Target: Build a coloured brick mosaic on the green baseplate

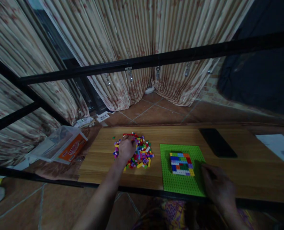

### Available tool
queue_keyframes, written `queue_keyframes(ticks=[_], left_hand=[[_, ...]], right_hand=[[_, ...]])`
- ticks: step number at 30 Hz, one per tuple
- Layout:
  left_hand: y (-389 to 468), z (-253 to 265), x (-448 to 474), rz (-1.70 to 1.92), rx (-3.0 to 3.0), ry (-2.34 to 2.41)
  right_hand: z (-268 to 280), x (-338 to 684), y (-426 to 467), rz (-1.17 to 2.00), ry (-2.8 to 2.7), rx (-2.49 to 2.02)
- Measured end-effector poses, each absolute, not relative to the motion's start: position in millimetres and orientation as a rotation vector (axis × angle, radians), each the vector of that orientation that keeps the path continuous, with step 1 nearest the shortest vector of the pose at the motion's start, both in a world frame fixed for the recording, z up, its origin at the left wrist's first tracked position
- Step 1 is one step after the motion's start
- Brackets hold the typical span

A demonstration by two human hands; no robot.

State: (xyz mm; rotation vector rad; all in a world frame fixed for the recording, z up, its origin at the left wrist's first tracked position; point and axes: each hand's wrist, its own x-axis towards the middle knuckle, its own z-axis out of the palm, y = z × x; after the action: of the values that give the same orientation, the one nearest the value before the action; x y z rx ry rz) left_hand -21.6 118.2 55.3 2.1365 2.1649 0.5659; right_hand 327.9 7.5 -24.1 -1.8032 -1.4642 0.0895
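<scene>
The left hand [127,149] met jumbled plastic bricks [142,155], ten o'clock from the studded board [167,182]; the right hand [218,183] curled at four (I couldn't tell either's grip).

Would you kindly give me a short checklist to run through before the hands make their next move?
1. Green baseplate lying flat on the table: ok.
2. Brick build on the baseplate, clear of its edges: ok.
3. Left hand at the brick pile: ok.
4. Left hand holding a brick: cannot tell, its grip is hidden.
5. Right hand steadying the baseplate: cannot tell; it is at the right edge, but contact is unclear.
6. All loose bricks together: not ok, a small green brick lies apart from the pile.
</scene>
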Motion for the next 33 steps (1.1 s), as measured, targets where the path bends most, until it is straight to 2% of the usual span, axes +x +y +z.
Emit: queue_keyframes(ticks=[5,9,11,14,18,26,33], left_hand=[[130,55,-18,0.579,2.132,2.08],[120,63,-16,0.729,2.029,2.03],[106,66,-9,0.934,1.925,1.831],[77,65,12,1.042,1.833,1.522],[43,55,48,0.957,1.804,1.334],[37,32,90,0.811,1.988,1.394],[35,33,95,0.793,2.027,1.445]], right_hand=[[-24,326,8,0.128,-1.435,-1.798],[-21,324,8,0.135,-1.434,-1.759],[-19,324,7,0.124,-1.439,-1.735],[-18,323,7,0.127,-1.435,-1.719],[-18,323,8,0.139,-1.436,-1.734],[-16,321,9,0.145,-1.405,-1.735],[-13,319,9,0.164,-1.403,-1.734]])
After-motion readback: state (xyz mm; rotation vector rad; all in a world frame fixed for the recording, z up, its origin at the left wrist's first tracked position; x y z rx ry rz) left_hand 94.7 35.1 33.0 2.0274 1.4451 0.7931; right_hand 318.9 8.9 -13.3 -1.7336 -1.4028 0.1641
